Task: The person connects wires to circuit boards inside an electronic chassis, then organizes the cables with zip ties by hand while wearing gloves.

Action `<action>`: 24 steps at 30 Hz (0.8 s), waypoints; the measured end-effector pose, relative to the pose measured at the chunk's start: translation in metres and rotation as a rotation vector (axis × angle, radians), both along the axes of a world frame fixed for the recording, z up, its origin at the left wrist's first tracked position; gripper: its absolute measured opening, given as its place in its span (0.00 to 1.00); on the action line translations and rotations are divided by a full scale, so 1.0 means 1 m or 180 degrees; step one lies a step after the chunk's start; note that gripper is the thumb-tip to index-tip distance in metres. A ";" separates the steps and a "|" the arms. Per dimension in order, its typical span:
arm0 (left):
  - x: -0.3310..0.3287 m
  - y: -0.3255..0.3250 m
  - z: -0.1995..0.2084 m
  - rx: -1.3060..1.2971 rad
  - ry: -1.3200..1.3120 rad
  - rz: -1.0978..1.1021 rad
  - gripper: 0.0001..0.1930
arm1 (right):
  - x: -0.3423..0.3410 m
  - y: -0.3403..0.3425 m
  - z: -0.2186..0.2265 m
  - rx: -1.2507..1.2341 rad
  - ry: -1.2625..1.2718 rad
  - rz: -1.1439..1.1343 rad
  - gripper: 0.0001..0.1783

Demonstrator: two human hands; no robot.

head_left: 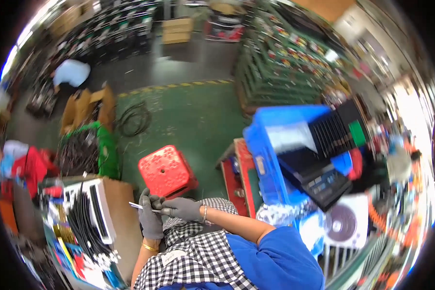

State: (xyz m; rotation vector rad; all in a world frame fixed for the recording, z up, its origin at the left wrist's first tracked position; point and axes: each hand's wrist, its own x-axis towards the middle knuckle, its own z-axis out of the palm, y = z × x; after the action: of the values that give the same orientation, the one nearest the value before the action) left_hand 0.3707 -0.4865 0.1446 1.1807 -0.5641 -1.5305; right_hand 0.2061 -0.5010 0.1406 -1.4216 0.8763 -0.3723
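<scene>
Both my hands wear grey gloves and meet in front of my checked apron (198, 258). A thin whitish rod (136, 206) runs between them; its kind is too small to tell. My left hand (151, 220) is closed around the rod, whose tip sticks out past its left side. My right hand (183, 209) comes across from the right and pinches the rod's other end, close against the left fingers. Just beyond the hands stands a red plastic stool (162, 166) with a hole in its top.
At my left, a workbench holds a bundle of black cables (84, 224) beside a white tray (106, 217). Farther left stands a green crate (108, 154) of dark cables. To the right are a blue bin (265, 159) and a white fan (343, 222). Stacked green racks (285, 82) stand beyond.
</scene>
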 end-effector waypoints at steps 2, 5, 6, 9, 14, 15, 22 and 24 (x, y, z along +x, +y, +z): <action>-0.014 -0.014 0.001 0.0125 0.0021 -0.0760 0.22 | -0.014 0.023 -0.003 -0.0056 0.0095 -0.0625 0.19; -0.048 -0.028 0.022 0.0166 -0.0129 -0.1910 0.23 | -0.038 0.054 0.004 -0.0229 0.0376 -0.1473 0.17; -0.056 -0.030 0.023 0.0031 -0.0089 -0.2428 0.26 | -0.050 0.068 0.010 -0.0427 0.0472 -0.2040 0.16; -0.077 -0.039 0.008 -0.0463 -0.0072 -0.3453 0.30 | -0.089 0.118 0.031 -0.0957 0.0910 -0.3464 0.13; -0.102 -0.065 -0.009 0.0294 -0.0364 -0.3617 0.26 | -0.157 0.233 0.062 -0.1334 0.2613 -0.6674 0.09; -0.104 -0.075 -0.023 0.0284 -0.0353 -0.3699 0.26 | -0.179 0.261 0.065 -0.2054 0.3067 -0.7017 0.11; -0.137 -0.153 -0.089 0.0471 -0.0738 -0.3406 0.17 | -0.299 0.440 -0.016 -0.0095 0.2749 -0.9035 0.14; -0.156 -0.170 -0.097 0.0523 -0.0636 -0.3469 0.17 | -0.311 0.527 -0.052 0.1800 0.4650 -0.6840 0.15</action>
State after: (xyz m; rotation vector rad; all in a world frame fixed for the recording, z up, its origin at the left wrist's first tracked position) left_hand 0.2151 -0.6561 0.0472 1.2110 -1.3842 -2.3976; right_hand -0.1047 0.0256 0.0883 0.6530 3.1406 -0.4523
